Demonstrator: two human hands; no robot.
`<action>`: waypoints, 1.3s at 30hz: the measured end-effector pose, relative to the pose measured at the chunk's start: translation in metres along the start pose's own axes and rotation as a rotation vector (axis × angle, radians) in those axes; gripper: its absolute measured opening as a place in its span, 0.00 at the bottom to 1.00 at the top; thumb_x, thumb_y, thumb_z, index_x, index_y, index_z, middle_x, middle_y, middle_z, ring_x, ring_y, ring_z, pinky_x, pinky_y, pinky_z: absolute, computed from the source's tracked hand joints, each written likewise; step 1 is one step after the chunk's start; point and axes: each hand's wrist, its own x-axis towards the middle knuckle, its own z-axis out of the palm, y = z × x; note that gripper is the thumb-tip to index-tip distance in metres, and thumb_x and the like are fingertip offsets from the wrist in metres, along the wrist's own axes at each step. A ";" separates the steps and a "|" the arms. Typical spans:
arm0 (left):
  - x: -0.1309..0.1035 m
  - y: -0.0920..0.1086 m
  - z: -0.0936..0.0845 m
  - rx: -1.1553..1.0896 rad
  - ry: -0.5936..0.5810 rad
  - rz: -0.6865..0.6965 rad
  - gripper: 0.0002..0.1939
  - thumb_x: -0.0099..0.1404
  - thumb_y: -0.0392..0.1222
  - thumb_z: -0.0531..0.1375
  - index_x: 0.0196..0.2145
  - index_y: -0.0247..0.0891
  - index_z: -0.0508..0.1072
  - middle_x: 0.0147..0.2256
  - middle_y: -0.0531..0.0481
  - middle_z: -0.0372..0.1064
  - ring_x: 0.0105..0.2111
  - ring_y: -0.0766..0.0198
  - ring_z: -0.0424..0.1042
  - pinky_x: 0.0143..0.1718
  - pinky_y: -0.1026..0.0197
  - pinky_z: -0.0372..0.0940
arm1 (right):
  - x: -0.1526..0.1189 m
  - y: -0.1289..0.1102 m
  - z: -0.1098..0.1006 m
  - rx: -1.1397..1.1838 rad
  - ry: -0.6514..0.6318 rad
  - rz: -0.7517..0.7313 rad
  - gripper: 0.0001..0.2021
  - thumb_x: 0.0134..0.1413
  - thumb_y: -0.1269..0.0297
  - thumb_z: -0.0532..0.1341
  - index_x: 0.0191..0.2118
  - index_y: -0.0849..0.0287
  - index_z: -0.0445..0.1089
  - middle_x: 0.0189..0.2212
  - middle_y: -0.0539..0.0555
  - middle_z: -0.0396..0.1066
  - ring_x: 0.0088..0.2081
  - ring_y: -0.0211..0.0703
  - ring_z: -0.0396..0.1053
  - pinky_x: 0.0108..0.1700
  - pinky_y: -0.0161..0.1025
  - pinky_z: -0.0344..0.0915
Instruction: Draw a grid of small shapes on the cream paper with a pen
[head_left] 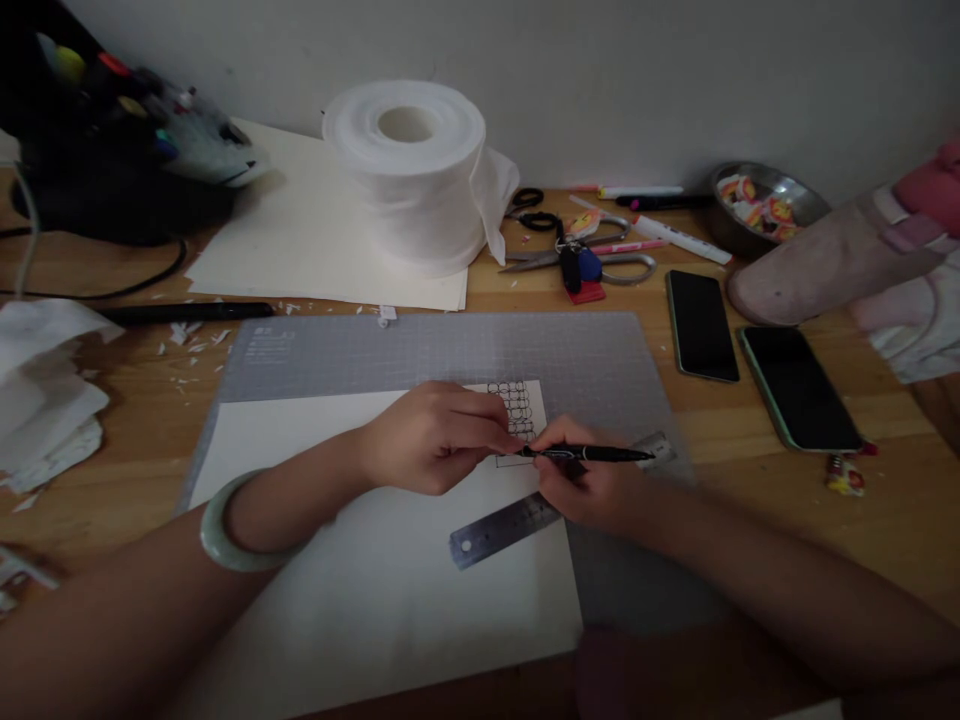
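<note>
Both my hands meet over a sheet of white paper [360, 580], at its right side. In my right hand [592, 485] is a black pen [600, 454], lying nearly level and pointing left. The fingertips of my left hand [442, 440] are pinched together at the pen's left end, hiding its tip; whether a cap is there I cannot make out. Just behind the fingers, rows of small black looped shapes [517, 400] are drawn near the paper's top right corner. A metal ruler [502, 530] lies slanted across the paper's right edge, partly under my right hand.
A grey cutting mat [420, 350] lies beneath the paper. Behind it stand a white tissue roll [409, 190] and scissors [615, 265] among pens. To the right are two phones [701, 325], a metal bowl [806, 200] and a pink bottle [817, 260]. Crumpled tissue [45, 390] lies left.
</note>
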 end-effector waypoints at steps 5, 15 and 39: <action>-0.001 0.002 -0.001 -0.020 -0.021 -0.017 0.12 0.61 0.26 0.52 0.37 0.35 0.72 0.32 0.44 0.72 0.30 0.63 0.72 0.28 0.63 0.63 | 0.000 -0.001 0.000 0.013 0.008 0.003 0.04 0.48 0.72 0.55 0.31 0.58 0.63 0.17 0.44 0.63 0.17 0.29 0.57 0.17 0.28 0.53; 0.000 0.002 -0.003 0.021 -0.049 -0.020 0.13 0.63 0.28 0.50 0.38 0.37 0.72 0.31 0.46 0.73 0.29 0.63 0.71 0.28 0.63 0.62 | -0.003 0.007 0.004 0.237 0.075 0.125 0.04 0.48 0.72 0.55 0.32 0.57 0.62 0.16 0.44 0.60 0.15 0.31 0.58 0.16 0.29 0.55; 0.001 0.003 0.000 -0.065 0.001 -0.021 0.13 0.62 0.28 0.51 0.36 0.34 0.75 0.27 0.45 0.71 0.27 0.66 0.70 0.27 0.66 0.62 | 0.051 0.010 0.004 0.316 0.006 0.370 0.02 0.45 0.68 0.55 0.24 0.57 0.62 0.17 0.44 0.59 0.21 0.34 0.57 0.24 0.33 0.54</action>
